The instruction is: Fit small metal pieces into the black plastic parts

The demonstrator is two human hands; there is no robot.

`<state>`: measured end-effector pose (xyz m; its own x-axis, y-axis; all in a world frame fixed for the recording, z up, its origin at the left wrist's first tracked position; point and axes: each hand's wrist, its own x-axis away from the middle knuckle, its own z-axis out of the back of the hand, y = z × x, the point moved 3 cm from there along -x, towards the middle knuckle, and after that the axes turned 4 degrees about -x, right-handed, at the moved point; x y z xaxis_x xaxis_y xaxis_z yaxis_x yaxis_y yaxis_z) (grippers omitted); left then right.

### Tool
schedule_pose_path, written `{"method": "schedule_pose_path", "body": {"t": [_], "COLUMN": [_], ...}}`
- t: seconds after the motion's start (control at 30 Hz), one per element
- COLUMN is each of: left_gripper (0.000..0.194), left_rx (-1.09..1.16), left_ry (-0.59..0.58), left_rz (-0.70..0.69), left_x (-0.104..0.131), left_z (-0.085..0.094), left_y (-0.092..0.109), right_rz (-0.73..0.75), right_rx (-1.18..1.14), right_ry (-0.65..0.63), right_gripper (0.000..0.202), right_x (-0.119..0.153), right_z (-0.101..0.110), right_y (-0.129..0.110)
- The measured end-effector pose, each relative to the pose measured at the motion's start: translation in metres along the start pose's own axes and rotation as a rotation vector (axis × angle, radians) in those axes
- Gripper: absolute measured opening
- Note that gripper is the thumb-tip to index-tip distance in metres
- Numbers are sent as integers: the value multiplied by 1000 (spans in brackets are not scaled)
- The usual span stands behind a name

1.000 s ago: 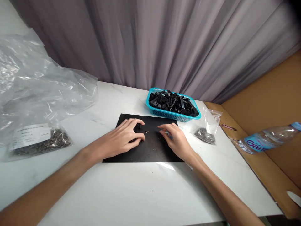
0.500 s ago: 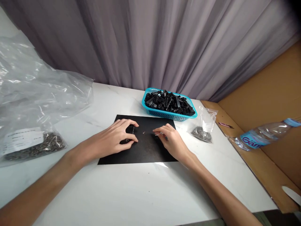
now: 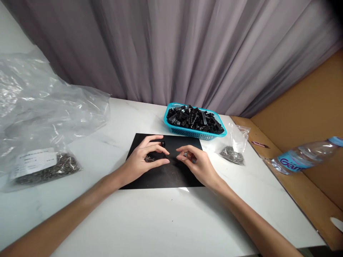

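Arches the left hand (image 3: 142, 159) over the black mat (image 3: 171, 175), thumb and fingers apart, with a black part (image 3: 163, 144) by the fingertips and metal bits (image 3: 149, 159) near the palm. Curls the right hand (image 3: 200, 162) inward opposite, around shiny pieces (image 3: 185, 155); too small to tell if pinched.

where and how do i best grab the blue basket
Best gripped by the rim of the blue basket at its two short ends, one hand from the left and one from the right. The rim flares outward there, giving fingers something to hook under. It's long and heaped with black parts, so two hands should keep it level; the curtain crowds the far side.
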<state>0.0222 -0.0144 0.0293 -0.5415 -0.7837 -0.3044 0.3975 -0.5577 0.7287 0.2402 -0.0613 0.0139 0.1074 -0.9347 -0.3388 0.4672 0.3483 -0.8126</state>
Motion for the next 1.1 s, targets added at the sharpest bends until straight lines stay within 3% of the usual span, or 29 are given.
{"method": "schedule_pose_path", "body": {"t": [0.3,0.47,0.6,0.77,1.1], "left_gripper": [23,35,54,61,60], "left_rx": [168,186,105,2,-94], "left_ry": [-23,22,67,84,141], "left_rz": [9,-71,-142,-166,-288], "left_x": [5,5,5,8,9], "left_z": [-9,-12,-14,-14,-13], "left_y": [-7,-6,-7,-7,1], "right_rz": [-44,-122,-132,-143,-154], "right_rx": [-41,-134,-193,-241,-354], "right_ry": [22,6,-56,-63,-121], "right_gripper": [13,19,21,22,21], "right_x": [-1,-1,0,3,4], "right_z": [2,2,-2,-3,-4], "right_y": [-1,-1,-6,-10,-6]}}
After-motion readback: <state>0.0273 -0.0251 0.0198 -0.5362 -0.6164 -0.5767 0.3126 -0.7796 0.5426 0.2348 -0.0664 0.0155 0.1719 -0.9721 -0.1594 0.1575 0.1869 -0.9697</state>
